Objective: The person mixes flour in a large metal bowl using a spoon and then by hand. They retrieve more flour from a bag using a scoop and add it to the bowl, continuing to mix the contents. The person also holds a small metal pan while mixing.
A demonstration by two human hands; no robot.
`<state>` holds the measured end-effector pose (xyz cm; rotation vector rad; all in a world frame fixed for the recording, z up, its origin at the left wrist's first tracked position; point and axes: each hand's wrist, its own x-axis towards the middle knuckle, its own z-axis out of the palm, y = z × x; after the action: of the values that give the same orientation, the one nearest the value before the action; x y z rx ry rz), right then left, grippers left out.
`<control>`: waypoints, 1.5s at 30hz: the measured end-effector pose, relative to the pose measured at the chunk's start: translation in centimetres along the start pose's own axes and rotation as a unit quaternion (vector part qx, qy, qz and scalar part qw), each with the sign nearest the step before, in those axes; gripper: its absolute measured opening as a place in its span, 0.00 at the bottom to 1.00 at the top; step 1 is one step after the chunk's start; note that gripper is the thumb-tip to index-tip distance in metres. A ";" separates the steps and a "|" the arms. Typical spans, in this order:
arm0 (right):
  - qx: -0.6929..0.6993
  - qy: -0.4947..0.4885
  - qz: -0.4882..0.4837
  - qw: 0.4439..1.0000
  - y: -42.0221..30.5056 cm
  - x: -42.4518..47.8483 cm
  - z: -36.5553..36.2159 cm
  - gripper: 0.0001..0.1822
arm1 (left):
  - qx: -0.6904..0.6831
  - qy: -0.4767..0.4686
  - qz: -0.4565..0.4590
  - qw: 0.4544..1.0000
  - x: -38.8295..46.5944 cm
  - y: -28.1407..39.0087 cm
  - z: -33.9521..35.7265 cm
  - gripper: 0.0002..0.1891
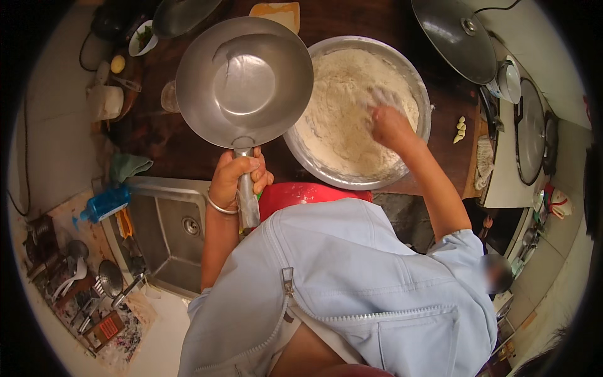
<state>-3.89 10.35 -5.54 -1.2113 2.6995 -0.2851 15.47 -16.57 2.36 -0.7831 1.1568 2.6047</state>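
My left hand grips the handle of a metal ladle-like pan, whose round bowl is tilted toward the camera and overlaps the left rim of a big basin. Only a thin wet sheen or a little liquid shows inside the pan. The wide metal basin holds pale flour, clumpy and darker near the middle. My right hand is in the flour at the basin's right side, its fingers blurred and partly coated; whether they close on any flour is hidden.
A steel sink lies at the left, with a blue bottle and green cloth by it. Peeled garlic cloves lie right of the basin. A large pan lid is at the upper right, a red object below the basin.
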 end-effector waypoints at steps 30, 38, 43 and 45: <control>0.080 -0.083 0.038 0.993 0.7 9.2 7.1 0.13 | -0.018 -0.010 0.010 1.000 0.6 -0.6 3.2 0.09; 0.041 -0.186 0.024 0.981 0.1 2.8 1.2 0.17 | -0.022 -0.006 0.003 1.000 1.0 -0.8 3.1 0.08; 0.042 -0.065 0.087 0.993 5.1 7.7 1.8 0.17 | -0.019 -0.007 -0.008 1.000 1.4 -0.9 3.8 0.07; 0.058 -0.118 0.106 0.986 5.3 8.9 3.5 0.17 | -0.012 -0.012 -0.012 1.000 1.9 -0.8 4.0 0.08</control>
<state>-12.77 6.74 -10.91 -0.8571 2.5367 -0.2483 12.63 -13.22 3.08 -0.7625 1.1050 2.6046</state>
